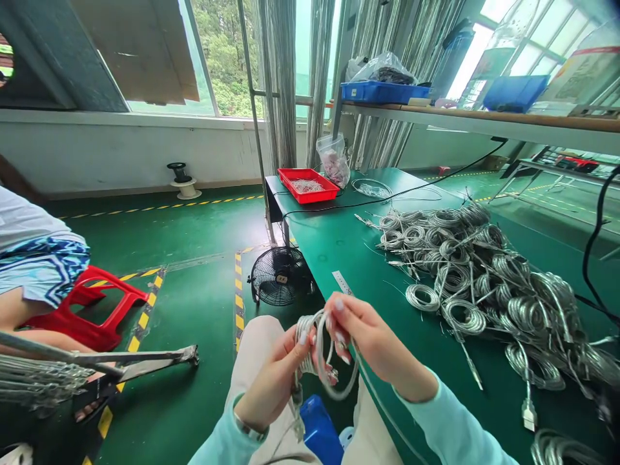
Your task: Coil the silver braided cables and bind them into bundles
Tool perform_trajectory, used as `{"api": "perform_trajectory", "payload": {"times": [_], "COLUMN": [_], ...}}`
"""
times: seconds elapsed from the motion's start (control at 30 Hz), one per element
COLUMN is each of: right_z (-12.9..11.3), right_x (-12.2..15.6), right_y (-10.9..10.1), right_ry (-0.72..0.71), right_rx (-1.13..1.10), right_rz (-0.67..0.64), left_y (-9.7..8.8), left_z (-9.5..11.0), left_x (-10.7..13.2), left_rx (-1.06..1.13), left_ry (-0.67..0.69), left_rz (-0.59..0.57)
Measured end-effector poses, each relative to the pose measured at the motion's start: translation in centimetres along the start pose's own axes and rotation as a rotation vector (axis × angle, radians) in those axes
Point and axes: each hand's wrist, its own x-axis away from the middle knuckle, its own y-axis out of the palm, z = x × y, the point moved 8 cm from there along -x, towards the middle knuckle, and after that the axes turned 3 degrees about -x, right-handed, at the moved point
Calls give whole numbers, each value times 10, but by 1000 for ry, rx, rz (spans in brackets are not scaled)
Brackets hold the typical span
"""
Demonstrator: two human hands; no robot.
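Above my lap, a coiled clear-grey cable (306, 325) is pinched in my left hand (277, 380), thumb on top of the loops. My right hand (364, 336) closes its fingers on a strand of the same cable, where a wider loop hangs between both hands. One length of the cable runs down past my right forearm. To the right, a large heap of coiled cables (465, 258) covers the green table (329, 242); a USB plug (529, 414) sticks out near its front. Just beyond my right hand lies a white ruler strip (341, 283) at the table's edge.
A red tray (309, 186) with thin pieces and a bag (334, 160) stand at the table's far end. Below is a black fan (278, 276). A shelf (465, 116) overhangs the table. At left, a person sits on a red stool (104, 303), near a metal stand (159, 358).
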Motion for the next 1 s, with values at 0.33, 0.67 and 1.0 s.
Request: {"api": "perform_trajectory", "payload": {"times": [0.33,0.67,1.0], "right_z": [46,25,20], "right_x": [-16,-14,-14], "right_y": [-15,-53,-68], "right_ry": [47,106,-14], "right_rx": [-310,-258,40], "right_rz": [377,442,476], "left_y": [-1,8,8], "left_z": [14,2,6], "left_x": [-2,1,15], "left_rx": [-113,213,363], "left_ry": [201,-27,-62], "left_rz": [228,-59,-177]}}
